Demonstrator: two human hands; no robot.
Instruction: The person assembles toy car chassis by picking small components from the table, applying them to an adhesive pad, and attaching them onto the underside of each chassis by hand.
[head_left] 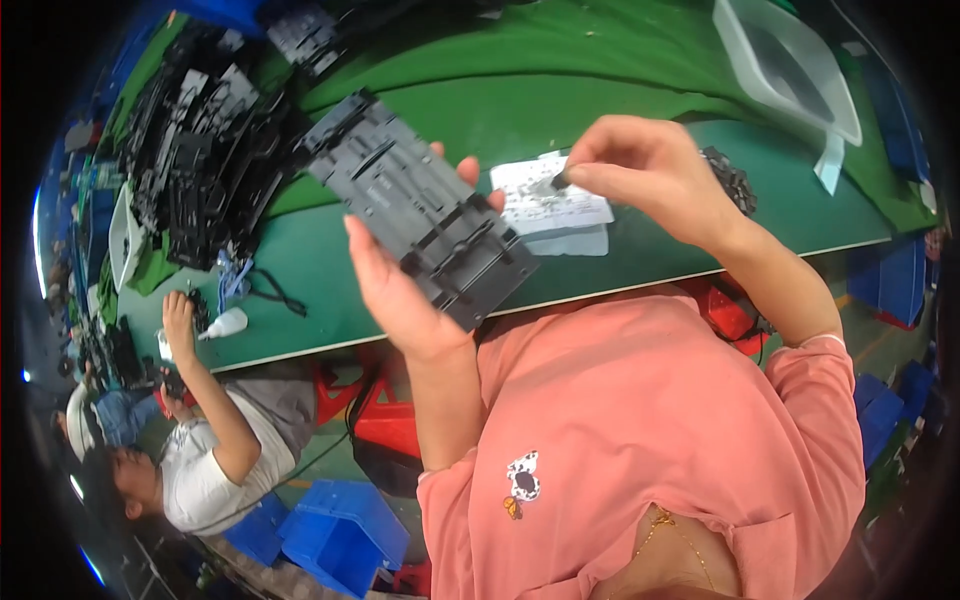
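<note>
The left hand [405,310] supports the black moulded plastic panel [400,190] from beneath, thumb along its left edge and fingertips curling past its right edge. The panel is held up over the near edge of the green table [650,240], its long axis slanting from far left to near right, its ribbed end toward the body. Right of the panel and apart from it, the right hand [650,180] pinches a small black piece [560,181] between thumb and forefinger; what kind of piece, I cannot tell. So the panel lies leftward of that pinch, the left hand being nearer. Beyond the panel's right edge lies a white sheet [550,215] strewn with dark bits; to its far left, piled black plastic parts [200,150].
</note>
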